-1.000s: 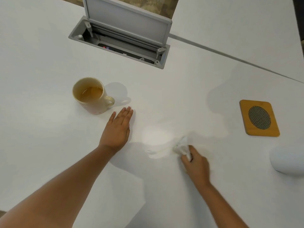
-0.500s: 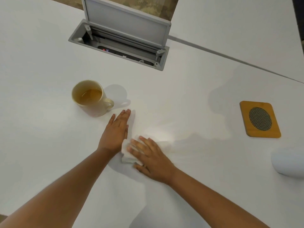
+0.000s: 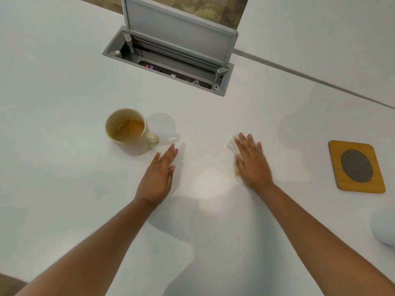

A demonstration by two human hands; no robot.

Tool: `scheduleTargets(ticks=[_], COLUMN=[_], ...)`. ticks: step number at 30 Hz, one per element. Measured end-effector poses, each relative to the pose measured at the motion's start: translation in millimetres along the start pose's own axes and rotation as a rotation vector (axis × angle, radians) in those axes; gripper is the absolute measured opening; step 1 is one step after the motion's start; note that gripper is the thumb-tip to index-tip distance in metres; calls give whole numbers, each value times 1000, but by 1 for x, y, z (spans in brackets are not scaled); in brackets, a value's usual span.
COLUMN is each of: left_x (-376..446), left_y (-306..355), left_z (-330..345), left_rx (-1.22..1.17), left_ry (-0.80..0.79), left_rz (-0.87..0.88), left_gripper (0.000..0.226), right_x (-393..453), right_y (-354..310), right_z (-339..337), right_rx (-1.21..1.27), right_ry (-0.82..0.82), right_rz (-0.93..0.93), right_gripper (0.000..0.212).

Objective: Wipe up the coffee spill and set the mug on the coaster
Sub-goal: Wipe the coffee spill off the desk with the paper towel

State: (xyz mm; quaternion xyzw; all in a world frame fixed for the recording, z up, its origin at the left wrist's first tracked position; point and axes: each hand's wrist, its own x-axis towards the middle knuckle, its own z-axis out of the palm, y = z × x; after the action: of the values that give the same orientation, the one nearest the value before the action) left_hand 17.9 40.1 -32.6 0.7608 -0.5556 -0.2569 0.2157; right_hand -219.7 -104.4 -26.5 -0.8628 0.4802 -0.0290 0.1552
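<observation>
Both hands lie flat: my right hand (image 3: pixel 252 162) presses a crumpled white tissue (image 3: pixel 232 145), my left hand (image 3: pixel 159 175) rests empty just beside the cream ceramic mug (image 3: pixel 130 132); the square bamboo coaster (image 3: pixel 355 166) sits far right.

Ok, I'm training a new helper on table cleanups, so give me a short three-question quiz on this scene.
1. True or false: the mug stands on the coaster.
2. Which hand presses the tissue on the table: A) left hand B) right hand?
3. Fill in: the mug's handle points toward the ____ hand.

Key: 1 false, the mug stands far from it; 2 B; 3 left.
</observation>
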Motion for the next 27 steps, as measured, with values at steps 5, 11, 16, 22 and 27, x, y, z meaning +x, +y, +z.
scheduleTargets(ticks=[5,11,16,22,27], left_x=[-2,0,0,0,-2], left_y=[1,2,2,2,4], left_z=[-1,-3,-2,-5,-5], left_rx=[-5,75,150,89,58], left_ry=[-8,-32,-22,14,12], left_rz=[-15,57,112,174,125], left_gripper=[48,60,68,62,56], right_x=[5,40,48,-10,-25], right_y=[32,-5,-64,-140,-138], right_z=[-13,4,20,56,57], right_rx=[56,77,117,221,149], right_ry=[90,162,16,-98,-149], right_rz=[173,216,-108,-293,-360], right_gripper=[56,45,48,56,51])
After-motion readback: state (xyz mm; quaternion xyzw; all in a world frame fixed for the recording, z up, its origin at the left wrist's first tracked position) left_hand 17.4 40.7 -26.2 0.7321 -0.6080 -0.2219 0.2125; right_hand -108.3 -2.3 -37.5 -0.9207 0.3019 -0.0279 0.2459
